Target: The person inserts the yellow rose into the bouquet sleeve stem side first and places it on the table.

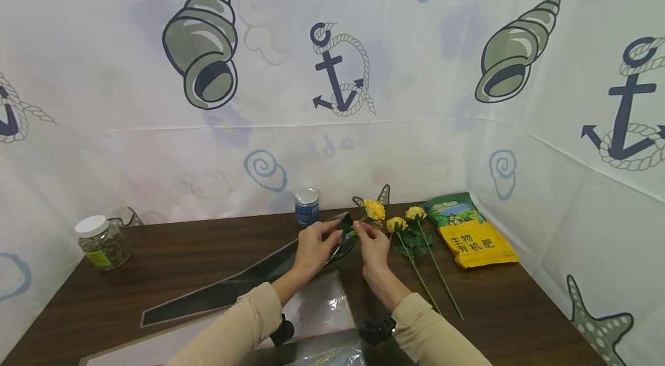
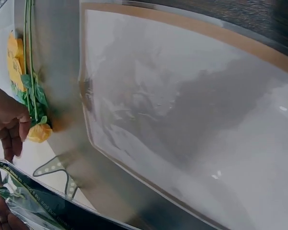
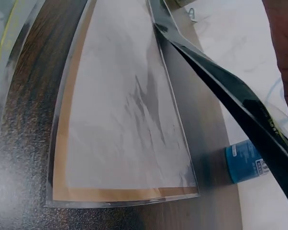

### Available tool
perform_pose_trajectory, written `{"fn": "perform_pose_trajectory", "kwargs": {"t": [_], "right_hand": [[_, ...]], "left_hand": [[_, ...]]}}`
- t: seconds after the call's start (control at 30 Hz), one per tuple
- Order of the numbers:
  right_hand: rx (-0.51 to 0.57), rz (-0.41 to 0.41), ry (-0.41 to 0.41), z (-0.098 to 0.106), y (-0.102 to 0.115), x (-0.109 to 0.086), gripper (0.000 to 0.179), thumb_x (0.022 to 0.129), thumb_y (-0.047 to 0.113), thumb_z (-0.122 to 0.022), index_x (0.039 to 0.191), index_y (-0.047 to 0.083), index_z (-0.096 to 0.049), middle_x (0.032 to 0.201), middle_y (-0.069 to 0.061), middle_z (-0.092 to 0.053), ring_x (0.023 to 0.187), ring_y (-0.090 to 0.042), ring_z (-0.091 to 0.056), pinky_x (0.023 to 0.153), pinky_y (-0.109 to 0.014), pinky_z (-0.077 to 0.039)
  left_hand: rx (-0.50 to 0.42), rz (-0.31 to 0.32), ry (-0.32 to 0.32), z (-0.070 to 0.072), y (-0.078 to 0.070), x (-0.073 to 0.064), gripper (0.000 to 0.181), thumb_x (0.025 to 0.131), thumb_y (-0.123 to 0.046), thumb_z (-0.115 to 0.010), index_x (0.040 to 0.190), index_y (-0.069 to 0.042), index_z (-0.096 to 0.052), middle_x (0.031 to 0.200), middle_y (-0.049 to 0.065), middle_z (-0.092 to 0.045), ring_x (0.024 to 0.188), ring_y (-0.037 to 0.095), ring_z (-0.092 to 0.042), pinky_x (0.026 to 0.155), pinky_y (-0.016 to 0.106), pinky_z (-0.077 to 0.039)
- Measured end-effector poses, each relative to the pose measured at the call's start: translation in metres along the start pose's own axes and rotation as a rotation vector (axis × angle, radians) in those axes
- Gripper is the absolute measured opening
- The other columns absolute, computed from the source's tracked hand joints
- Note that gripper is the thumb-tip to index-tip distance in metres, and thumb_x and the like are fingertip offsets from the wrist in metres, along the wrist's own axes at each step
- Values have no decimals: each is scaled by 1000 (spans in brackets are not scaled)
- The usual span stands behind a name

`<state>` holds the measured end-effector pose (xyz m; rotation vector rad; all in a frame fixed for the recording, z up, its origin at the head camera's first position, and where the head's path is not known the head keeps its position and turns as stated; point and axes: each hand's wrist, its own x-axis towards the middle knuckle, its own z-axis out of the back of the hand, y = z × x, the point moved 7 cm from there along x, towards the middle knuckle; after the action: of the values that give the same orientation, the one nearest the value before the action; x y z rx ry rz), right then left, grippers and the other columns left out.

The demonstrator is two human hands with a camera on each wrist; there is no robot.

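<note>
My left hand (image 1: 315,247) grips the wide end of a long black flower sleeve (image 1: 249,282) with a clear plastic front. At the sleeve's mouth my right hand (image 1: 374,246) pinches a yellow rose (image 1: 374,210) just below its bloom. Green leaves show between the two hands, and the lower stem is hidden by the sleeve and fingers. Through the clear plastic in the left wrist view, fingers and a bit of green are visible. Two more yellow roses (image 1: 397,224) lie right of my right hand, their stems pointing toward me.
White sleeves with tan borders (image 1: 317,302) lie under my forearms, beside a clear packet (image 1: 332,357). A blue can (image 1: 307,207) stands at the back edge. A lidded jar (image 1: 105,243) is far left; a yellow-green fertilizer bag (image 1: 480,242) lies at right.
</note>
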<state>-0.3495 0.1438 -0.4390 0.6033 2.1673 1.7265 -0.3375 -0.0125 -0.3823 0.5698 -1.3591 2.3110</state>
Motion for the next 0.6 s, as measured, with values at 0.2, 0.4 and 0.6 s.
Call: {"fn": "perform_pose_trajectory", "kwargs": {"t": [0.2,0.4,0.6], "right_hand": [[28,1,19,1,-1,6,23,85,18,-70,96,-2,-68,86,4,-60,88,-13,-52,84,-33,-41],[124,-40,40,1,-1,11,32,90,19,-65,112,-3,-66,101,1,-68,113,-26,-49,102,-47,-32],[207,-27,57,0,6,14,28,90,19,-64,109,-1,-67,91,8,-65,107,-19,-51,107,-48,-26]], "left_hand": [[13,5,-19,3,2,-2,24,84,-10,-69,107,-1,-71,74,3,-69,66,12,-61,59,22,-46],[7,8,-12,5,1,-4,24,85,-11,-68,108,-2,-71,75,3,-69,67,15,-63,61,23,-48],[16,30,-1,5,2,-4,24,85,-11,-68,108,-3,-71,77,3,-68,68,13,-60,60,23,-46]]}}
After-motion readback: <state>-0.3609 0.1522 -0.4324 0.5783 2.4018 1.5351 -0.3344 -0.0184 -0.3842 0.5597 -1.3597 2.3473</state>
